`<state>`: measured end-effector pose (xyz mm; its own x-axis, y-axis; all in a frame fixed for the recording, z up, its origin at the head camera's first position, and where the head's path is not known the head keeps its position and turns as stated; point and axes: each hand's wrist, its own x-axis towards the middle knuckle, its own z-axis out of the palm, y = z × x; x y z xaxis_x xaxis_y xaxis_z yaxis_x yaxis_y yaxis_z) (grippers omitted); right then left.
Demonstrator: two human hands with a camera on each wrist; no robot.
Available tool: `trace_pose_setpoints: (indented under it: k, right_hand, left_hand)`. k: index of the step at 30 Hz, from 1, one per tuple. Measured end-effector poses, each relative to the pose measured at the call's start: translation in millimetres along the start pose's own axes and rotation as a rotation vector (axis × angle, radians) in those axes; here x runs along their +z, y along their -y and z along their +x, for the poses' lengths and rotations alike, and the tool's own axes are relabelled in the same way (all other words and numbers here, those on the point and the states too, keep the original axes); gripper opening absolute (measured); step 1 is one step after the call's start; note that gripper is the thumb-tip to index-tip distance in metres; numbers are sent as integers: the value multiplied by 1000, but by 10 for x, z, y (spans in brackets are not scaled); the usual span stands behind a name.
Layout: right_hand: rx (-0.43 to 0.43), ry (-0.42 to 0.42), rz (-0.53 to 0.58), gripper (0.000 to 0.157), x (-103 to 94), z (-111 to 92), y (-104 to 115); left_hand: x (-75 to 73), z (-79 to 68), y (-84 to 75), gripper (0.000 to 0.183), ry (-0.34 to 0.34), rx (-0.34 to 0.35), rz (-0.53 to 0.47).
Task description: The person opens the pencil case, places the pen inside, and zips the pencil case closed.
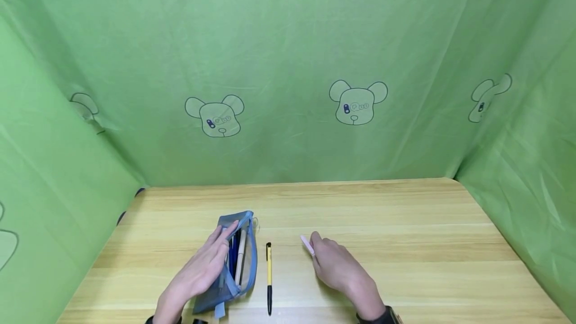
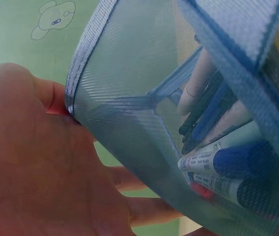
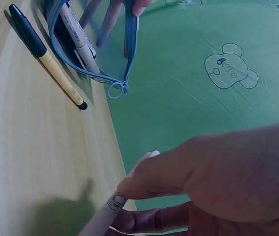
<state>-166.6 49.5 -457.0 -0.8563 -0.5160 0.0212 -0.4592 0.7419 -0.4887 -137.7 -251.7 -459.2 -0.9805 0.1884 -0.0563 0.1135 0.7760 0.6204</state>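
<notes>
A blue mesh pencil case (image 1: 209, 301) lies unzipped on the table, left of the middle. My left hand (image 1: 201, 270) grips its rim, thumb on one side of the mesh and fingers on the other. Inside the case are several pens and markers, among them a blue-capped marker (image 2: 242, 161). Right of the case, my right hand (image 1: 340, 267) pinches a slim white pen (image 1: 308, 245) between thumb and fingers. Dark line markings show on that pen's barrel (image 3: 114, 204) in the right wrist view. Between case and right hand lies a yellow pen with black ends (image 1: 269, 271).
The wooden table (image 1: 427, 244) runs back to a green curtain (image 1: 288, 39) printed with bear heads. More green cloth hangs along the left and right sides. A small ring (image 3: 115, 90) hangs at the end of the case's zip.
</notes>
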Motion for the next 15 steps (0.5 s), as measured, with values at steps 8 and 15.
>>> trace_pose_setpoints:
  k: [8, 15]
  right_hand:
    - [34, -5, 54, 34, 66, 37, 29]
    - [6, -96, 47, 24, 160, 130, 82]
  left_hand:
    - [1, -1, -1, 50, 4, -6, 3]
    - [4, 6, -13, 50, 5, -12, -3]
